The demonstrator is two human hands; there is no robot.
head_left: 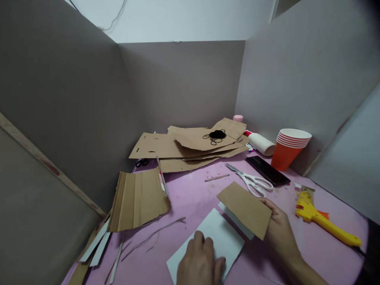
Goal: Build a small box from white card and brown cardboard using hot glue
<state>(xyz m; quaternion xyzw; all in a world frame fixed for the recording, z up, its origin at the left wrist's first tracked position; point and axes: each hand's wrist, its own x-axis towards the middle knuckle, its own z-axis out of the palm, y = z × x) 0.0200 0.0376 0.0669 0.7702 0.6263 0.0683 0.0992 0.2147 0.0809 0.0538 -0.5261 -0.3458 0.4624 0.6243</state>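
Cardboard piece [245, 209] in right hand [280, 229], left hand [199, 263] on white paper [221, 237]

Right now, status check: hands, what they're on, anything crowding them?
Left hand pressing flat on white sheet. Right hand gripping brown cardboard piece, raised over the sheet's far corner. White scissors just beyond; yellow glue gun to the right.

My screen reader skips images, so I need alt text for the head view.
A left hand presses a white sheet on a pink table while the right hand holds a brown cardboard piece. White scissors, orange cups and a yellow tool lie nearby.
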